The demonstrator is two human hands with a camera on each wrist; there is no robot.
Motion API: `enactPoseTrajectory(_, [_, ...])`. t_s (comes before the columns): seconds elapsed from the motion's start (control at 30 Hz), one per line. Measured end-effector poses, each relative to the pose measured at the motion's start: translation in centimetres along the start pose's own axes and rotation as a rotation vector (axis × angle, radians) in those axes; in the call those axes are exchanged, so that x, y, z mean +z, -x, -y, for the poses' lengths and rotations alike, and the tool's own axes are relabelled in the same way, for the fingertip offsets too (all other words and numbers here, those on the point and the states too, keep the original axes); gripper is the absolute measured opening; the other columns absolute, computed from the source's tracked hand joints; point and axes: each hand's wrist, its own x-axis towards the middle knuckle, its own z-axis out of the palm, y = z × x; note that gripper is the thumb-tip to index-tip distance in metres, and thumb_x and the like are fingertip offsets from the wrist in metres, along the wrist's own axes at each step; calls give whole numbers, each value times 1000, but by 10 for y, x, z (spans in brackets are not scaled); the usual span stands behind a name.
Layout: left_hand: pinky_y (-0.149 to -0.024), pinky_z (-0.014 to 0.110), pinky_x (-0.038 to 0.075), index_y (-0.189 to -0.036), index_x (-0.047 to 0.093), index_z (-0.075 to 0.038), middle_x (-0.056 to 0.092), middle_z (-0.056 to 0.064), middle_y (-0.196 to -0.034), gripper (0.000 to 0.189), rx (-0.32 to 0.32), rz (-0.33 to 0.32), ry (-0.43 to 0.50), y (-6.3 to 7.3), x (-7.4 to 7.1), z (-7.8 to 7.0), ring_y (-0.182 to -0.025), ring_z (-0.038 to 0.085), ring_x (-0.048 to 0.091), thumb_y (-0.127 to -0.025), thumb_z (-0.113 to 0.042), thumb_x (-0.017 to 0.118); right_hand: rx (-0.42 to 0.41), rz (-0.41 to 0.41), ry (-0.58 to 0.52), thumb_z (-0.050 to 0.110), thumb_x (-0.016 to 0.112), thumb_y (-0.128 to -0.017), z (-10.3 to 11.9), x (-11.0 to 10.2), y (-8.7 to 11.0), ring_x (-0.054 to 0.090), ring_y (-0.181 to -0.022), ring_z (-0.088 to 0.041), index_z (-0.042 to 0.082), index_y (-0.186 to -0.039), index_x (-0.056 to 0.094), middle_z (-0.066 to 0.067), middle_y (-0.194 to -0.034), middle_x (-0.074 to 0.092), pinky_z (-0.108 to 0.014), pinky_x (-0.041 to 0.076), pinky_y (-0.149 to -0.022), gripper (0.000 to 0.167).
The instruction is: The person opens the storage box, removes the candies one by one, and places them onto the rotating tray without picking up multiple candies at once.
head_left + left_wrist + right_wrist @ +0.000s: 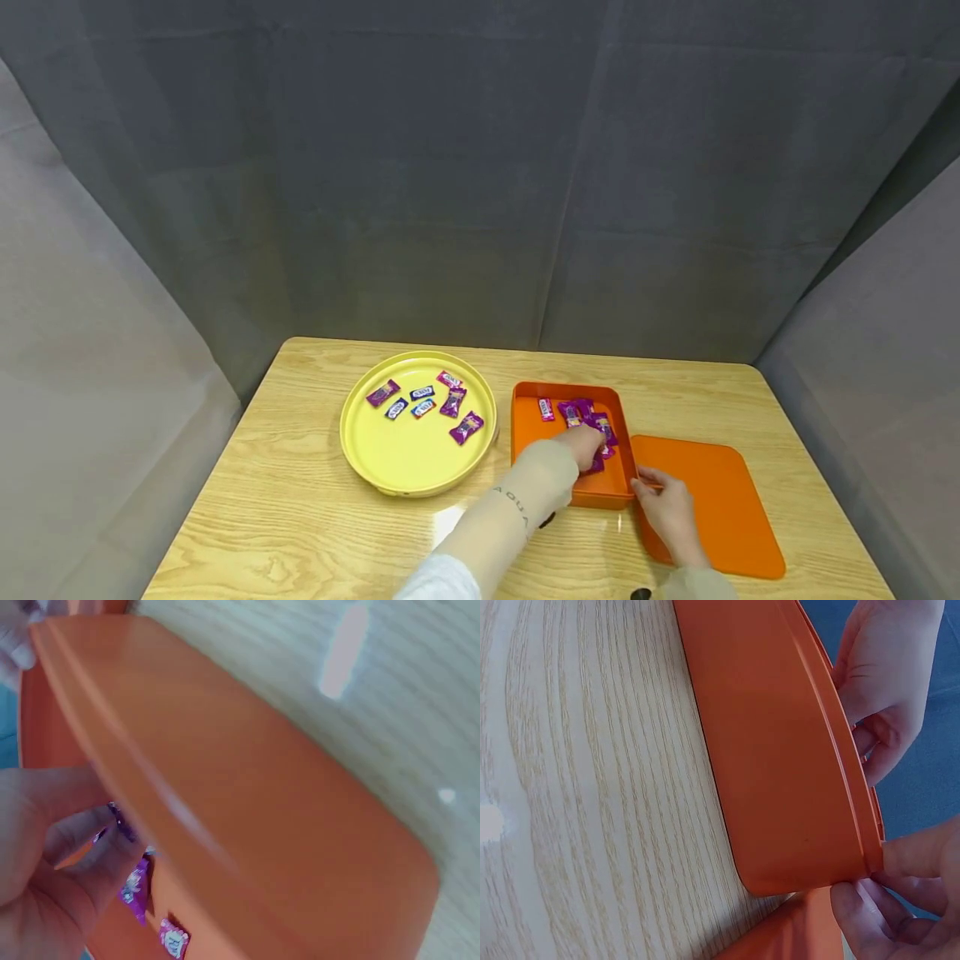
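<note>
My left hand (582, 445) reaches down into an orange square box (600, 500) among purple-wrapped candies (605, 429). In the left wrist view its thumb and fingers close about a purple-wrapped candy (122, 822), partly hidden by the fingers and the box rim. A small pink-wrapped candy (546, 409) lies apart at the box's back left. With thumb and fingers, my right hand (670, 510) grips the box at its front right corner; the right wrist view shows the fingertips (849, 898) against the wall just below the rim.
A round yellow tray (405, 471) stands left of the box, holding several purple, blue and pink wrapped candies (467, 427). An orange lid (720, 500) lies flat on the wooden table (285, 500), partly under my right hand. Grey cloth (420, 183) hangs behind.
</note>
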Motion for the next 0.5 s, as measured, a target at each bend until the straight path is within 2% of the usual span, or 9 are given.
enactPoseTrajectory(0.1, [-78,17,47,-116,62,-23,62,-10,-109,34,14,-8,42,3,-11,2,-89,3,56,-85,-9,63,-1,-5,5,6,58,-86,1,0,0,61,-86,-33,-12,-113,57,-26,-103,62,-17,47,-58,33])
enactPoseTrajectory(0.3, [-78,15,47,-118,60,-20,62,-8,-106,36,114,-52,34,7,-31,9,-89,4,56,-84,-9,65,9,7,2,6,58,-86,1,-1,0,60,-86,-33,-13,-113,56,-27,-103,62,-23,50,-60,33])
enactPoseTrajectory(0.5, [-78,13,46,-119,58,-20,61,-9,-105,39,183,-112,44,12,-44,15,-88,2,56,-83,-6,65,17,16,-2,6,58,-87,0,-1,-1,61,-84,-31,-13,-114,56,-27,-103,62,-20,48,-58,33])
